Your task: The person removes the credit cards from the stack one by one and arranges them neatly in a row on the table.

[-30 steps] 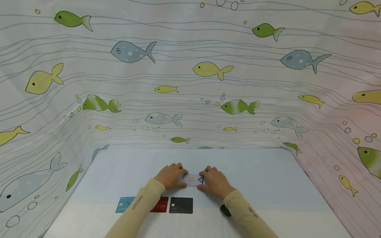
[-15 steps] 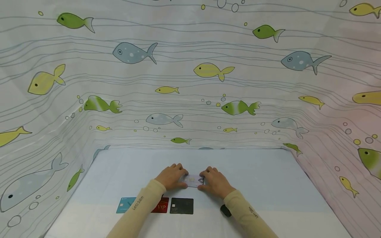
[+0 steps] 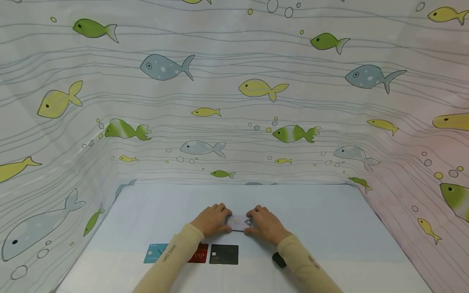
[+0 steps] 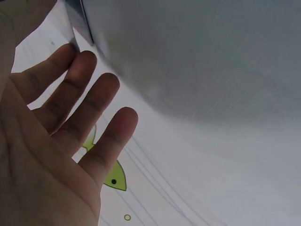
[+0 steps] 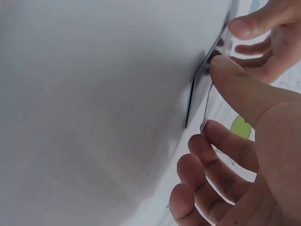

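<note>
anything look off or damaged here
Nothing clearly stands out: no spill or damage shows. The turquoise card, red VIP card and black VIP card lie in a row, though the left sleeve hides parts of the first two. The pale card is apart, held by the left hand and right hand.

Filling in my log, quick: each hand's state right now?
Left hand: holding the pale card at its left end.
Right hand: holding the pale card at its right end.

Red card [image 3: 199,254] partly hidden behind left sleeve [image 3: 177,250]; pale card [image 3: 237,222] lettering blurred, unreadable.
</note>
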Action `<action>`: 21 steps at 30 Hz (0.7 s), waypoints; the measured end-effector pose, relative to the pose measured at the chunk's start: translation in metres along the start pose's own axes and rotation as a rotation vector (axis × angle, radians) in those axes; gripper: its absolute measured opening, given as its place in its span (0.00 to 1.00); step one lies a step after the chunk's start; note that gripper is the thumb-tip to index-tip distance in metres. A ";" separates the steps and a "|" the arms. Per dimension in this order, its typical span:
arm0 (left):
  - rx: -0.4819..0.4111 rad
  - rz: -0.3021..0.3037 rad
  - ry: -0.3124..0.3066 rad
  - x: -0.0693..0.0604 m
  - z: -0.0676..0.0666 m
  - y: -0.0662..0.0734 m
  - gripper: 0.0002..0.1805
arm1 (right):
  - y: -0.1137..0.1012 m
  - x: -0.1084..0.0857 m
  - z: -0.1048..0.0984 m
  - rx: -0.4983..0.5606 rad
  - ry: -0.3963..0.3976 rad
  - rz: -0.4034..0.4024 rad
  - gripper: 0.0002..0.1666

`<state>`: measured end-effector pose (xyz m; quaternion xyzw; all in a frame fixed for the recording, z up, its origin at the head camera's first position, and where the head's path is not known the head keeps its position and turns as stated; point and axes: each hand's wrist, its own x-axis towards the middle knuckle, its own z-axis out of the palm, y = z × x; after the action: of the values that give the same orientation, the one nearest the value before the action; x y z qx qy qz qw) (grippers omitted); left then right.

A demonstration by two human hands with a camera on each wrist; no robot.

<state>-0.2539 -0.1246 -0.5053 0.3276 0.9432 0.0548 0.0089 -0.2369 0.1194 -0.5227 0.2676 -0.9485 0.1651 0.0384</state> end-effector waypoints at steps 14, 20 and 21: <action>0.087 0.065 0.092 -0.006 -0.002 0.011 0.30 | 0.001 -0.009 -0.015 0.077 -0.050 0.082 0.32; 0.055 0.088 0.111 -0.009 -0.006 0.018 0.30 | 0.007 -0.017 -0.020 0.087 0.003 0.031 0.32; 0.040 0.085 0.109 -0.010 -0.007 0.019 0.30 | 0.008 -0.019 -0.021 0.086 0.010 0.026 0.32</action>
<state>-0.2347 -0.1170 -0.4963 0.3643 0.9283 0.0541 -0.0513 -0.2254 0.1421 -0.5084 0.2560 -0.9437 0.2077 0.0293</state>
